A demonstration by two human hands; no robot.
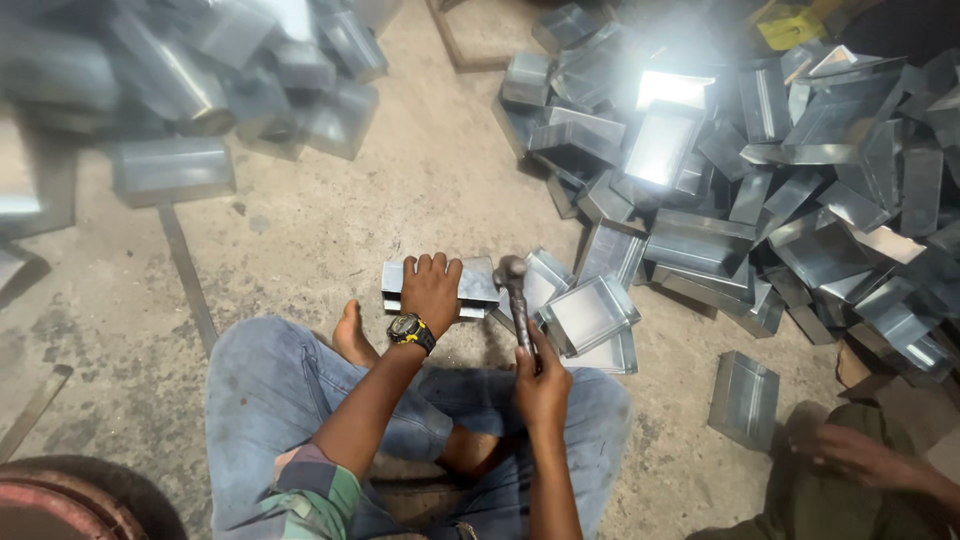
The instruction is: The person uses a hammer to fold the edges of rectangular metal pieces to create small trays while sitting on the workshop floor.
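My left hand (pixel 432 288), with a black and yellow wristwatch on the wrist, presses flat on a folded sheet-metal piece (pixel 478 282) lying on the concrete floor in front of my crossed legs. My right hand (pixel 541 378) grips the handle of a hammer (pixel 512 276), whose metal head hovers just right of the metal piece, close to its edge. Beside the hammer lies a small stack of shallow metal trays (pixel 590 315).
A large heap of shiny metal trays (pixel 790 190) fills the right side, another blurred pile (pixel 200 80) the upper left. A single tray (pixel 745 400) stands near another person's hand (pixel 850 450) at the lower right. A flat metal strip (pixel 187 270) lies on the floor at left.
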